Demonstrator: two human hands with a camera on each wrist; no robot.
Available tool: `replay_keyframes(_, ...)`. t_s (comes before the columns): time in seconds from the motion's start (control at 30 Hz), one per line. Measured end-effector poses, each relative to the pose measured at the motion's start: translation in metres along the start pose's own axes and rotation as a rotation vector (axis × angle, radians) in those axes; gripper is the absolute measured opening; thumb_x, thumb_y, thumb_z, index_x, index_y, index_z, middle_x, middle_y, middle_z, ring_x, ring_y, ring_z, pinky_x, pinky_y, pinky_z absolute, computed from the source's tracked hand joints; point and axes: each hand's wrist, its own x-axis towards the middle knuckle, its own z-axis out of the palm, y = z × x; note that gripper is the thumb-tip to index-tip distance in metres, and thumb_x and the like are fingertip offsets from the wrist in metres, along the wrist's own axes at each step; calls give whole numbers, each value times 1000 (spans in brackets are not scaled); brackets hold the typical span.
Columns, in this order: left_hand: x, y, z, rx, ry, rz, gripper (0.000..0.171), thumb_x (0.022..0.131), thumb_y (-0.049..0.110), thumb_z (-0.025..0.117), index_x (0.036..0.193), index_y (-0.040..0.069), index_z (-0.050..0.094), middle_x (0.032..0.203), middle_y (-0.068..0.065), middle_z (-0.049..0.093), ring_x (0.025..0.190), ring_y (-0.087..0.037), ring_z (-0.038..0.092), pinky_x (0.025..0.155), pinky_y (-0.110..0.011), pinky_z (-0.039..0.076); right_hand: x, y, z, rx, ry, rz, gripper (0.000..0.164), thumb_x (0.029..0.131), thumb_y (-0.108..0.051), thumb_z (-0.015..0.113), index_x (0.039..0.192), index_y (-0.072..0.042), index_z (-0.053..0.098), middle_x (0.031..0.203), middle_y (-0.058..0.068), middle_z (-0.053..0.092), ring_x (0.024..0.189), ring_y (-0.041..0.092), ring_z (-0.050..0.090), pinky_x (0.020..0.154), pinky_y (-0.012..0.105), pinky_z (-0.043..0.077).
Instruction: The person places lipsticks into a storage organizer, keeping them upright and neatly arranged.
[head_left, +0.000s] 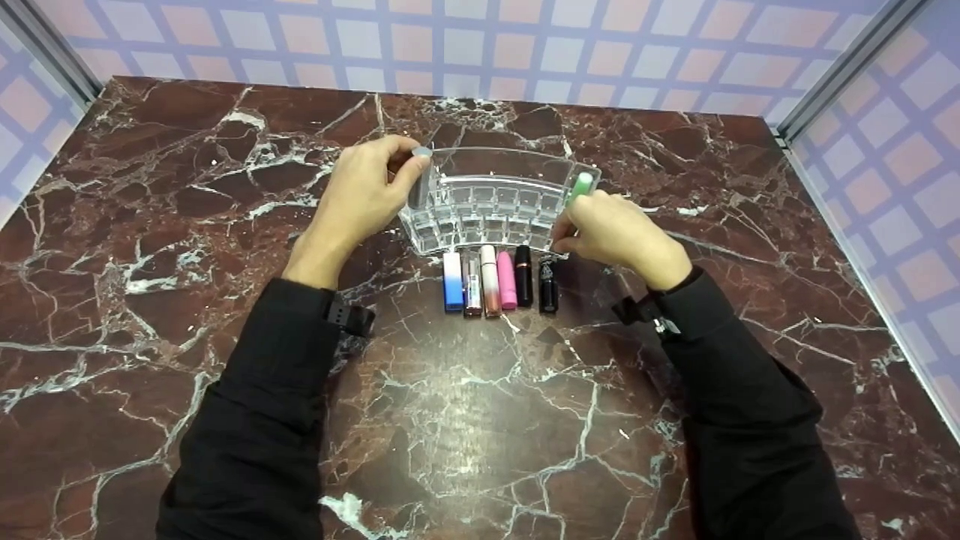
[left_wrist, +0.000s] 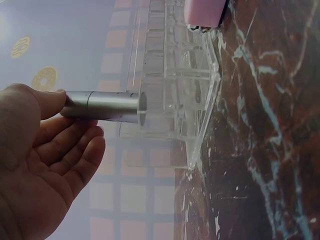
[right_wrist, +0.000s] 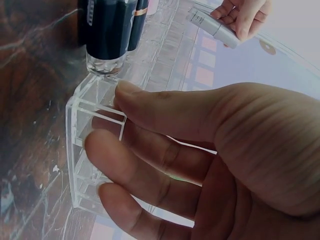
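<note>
A clear lipstick organizer (head_left: pixel 501 154) with rows of small compartments stands on the table. At its left end my left hand (head_left: pixel 369 184) pinches a silver lipstick tube (left_wrist: pixel 107 106) between thumb and fingers. The tube's lower end overlaps the organizer's compartments in the left wrist view. My right hand (head_left: pixel 611 229) grips the organizer's right front corner, with the thumb (right_wrist: pixel 150 102) against a compartment divider and the other fingers curled round the edge. Behind that hand a green tube (head_left: pixel 581 183) stands upright at the organizer's right end, its lower part hidden.
In front of the organizer several lipsticks lie side by side: a blue-and-white one (head_left: pixel 453 281), a pink one (head_left: pixel 506 279), a black one with a gold band (head_left: pixel 523 277) and a short black one (head_left: pixel 549 289) among them. Checked walls (head_left: pixel 495 45) border the marbled table (head_left: pixel 465 435).
</note>
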Motion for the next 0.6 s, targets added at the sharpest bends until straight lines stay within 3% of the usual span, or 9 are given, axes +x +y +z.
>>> replay_keyframes(0.2, -2, 0, -7, 51, -65, -3, 32, 105, 26, 57, 128, 5, 65, 101, -9, 70, 77, -19, 59, 72, -31, 49, 0, 0, -1, -4, -2, 3, 8, 90, -23, 79, 94, -17, 81, 98, 5, 77, 87, 28, 72, 81, 52, 55)
replay_keyframes(0.4, -3, 1, -13, 87, -160, -57, 37, 105, 31, 56, 132, 6, 63, 127, -13, 66, 93, -21, 61, 95, -40, 49, 0, -1, 0, 3, -5, 5, 8, 90, -23, 79, 95, -17, 80, 99, 5, 77, 86, 28, 72, 81, 52, 55)
replay_keyframes(0.5, -4, 1, -13, 94, -179, -69, 35, 105, 30, 57, 129, 7, 65, 119, -12, 69, 84, -20, 60, 86, -37, 51, 0, -1, -1, 4, -5, 5, 8, 90, -23, 79, 95, -16, 80, 99, 5, 77, 86, 28, 72, 81, 52, 55)
replay_keyframes(0.6, -4, 1, -13, 102, -190, -68, 30, 105, 29, 57, 124, 8, 68, 103, -9, 71, 70, -18, 56, 67, -31, 48, 0, 0, 0, 6, -5, 6, 8, 90, -23, 78, 94, -16, 81, 98, 5, 77, 86, 27, 72, 82, 52, 55)
